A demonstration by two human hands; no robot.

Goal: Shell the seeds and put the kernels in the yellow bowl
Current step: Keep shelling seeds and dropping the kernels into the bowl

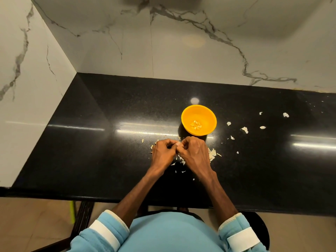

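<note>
Counter (pixel 91 142): black polished stone, carries everything.
Left hand (pixel 162 151): fingers curled, tips pinching a pale seed (pixel 178 144) from the 9 o'clock side.
Right hand (pixel 193 151): fingers curled likewise, pinching the same seed from 3 o'clock. Both hands meet on it, just above the counter.
Yellow bowl (pixel 205 117): upright, near the hands at their 1 o'clock.
Shell scraps (pixel 212 154): heaped under and beside the hands; looser bits at the bowl's 3 o'clock.
Kernels (pixel 196 124): small cluster on the bowl floor — done so far.
Progress: early to middling, judged; one seed in hand unopened — remaining stock hidden, cannot tell.
</note>
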